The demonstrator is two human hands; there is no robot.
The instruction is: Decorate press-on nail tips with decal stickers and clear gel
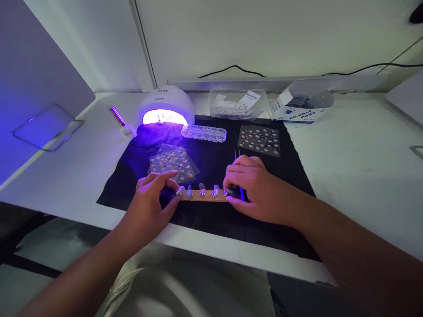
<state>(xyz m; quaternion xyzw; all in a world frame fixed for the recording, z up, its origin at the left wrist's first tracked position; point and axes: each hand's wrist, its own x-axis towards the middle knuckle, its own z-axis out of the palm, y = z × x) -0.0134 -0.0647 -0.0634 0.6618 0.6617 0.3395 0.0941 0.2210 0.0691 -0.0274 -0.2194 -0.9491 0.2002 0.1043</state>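
Note:
A tan strip [209, 197] lies across the black mat, with several false nail tips [202, 192] mounted on it in a row over round metallic studs. My left hand [150, 198] pinches the strip's left end between thumb and fingers. My right hand [253, 187] is closed on its right end, thumb in front, partly hiding the last nail tip. A pair of tweezers [242, 193] lies under and beside my right fingers, points away from me. Beyond my left hand, several clear nail sticker sheets [170, 160] overlap in a loose pile.
A nail lamp [166, 99] glows purple at the back, near a slim bottle [121, 122]. A clear compartment case [204, 133] and a sticker sheet [259, 140] lie on the black mat [201, 220]. Behind stand a plastic tub [238, 113] and an alcohol pad box [297, 113].

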